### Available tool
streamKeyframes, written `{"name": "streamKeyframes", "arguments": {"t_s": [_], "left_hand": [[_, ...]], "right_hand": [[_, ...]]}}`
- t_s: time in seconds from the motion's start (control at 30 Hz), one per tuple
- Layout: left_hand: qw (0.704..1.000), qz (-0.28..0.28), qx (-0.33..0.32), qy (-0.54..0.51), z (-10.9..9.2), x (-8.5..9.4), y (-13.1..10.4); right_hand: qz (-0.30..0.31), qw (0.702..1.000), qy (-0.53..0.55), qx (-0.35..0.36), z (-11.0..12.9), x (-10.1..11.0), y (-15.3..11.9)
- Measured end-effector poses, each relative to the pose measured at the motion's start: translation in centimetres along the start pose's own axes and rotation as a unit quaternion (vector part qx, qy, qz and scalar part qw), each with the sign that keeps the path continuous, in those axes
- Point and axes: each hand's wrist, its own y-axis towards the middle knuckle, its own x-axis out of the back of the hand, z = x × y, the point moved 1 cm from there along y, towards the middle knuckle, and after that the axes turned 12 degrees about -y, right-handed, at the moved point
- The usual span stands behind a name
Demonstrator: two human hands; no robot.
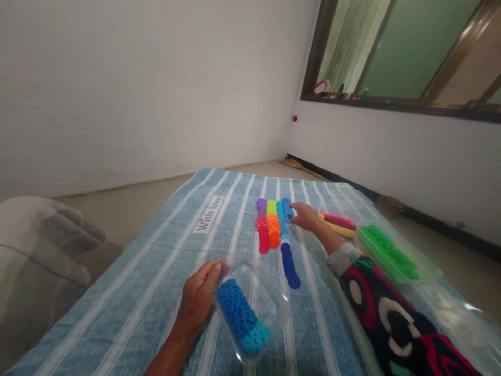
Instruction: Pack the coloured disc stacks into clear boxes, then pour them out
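Note:
My left hand (202, 287) grips the upper left rim of a clear plastic box (279, 308), thumb on the edge. Inside lies a slanted row of knobbly blue pieces (237, 308), with a lighter blue end (256, 337). My right hand (307, 216) reaches to a blue piece (287, 209) on the cloth, its fingertips closed around the right side. Beside it run columns of similar pieces: light blue (281, 211), lime green (271, 207) above orange (274, 230), and purple (261, 207) above red (263, 235). A dark blue strip (290, 266) extends nearer to me.
A striped blue cloth (156, 292) covers the table. At right, a clear box holds green pieces (387, 250), with pink (340, 220) and yellow (338, 230) strips beside it. A "With love" label (209, 214) lies left. Grey fabric (39, 261) is at far left.

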Motion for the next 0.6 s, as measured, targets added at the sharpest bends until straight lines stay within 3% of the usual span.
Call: {"name": "streamKeyframes", "arguments": {"t_s": [0.17, 0.6], "left_hand": [[1.0, -0.009, 0.011, -0.011, -0.4, 0.1, -0.1], [1.0, -0.004, 0.022, -0.012, 0.8, 0.5, 0.1]], "right_hand": [[0.039, 0.999, -0.009, 0.014, -2.5, -2.5, 1.5], [0.095, 0.995, -0.024, 0.028, -2.6, -3.9, 4.2]]}}
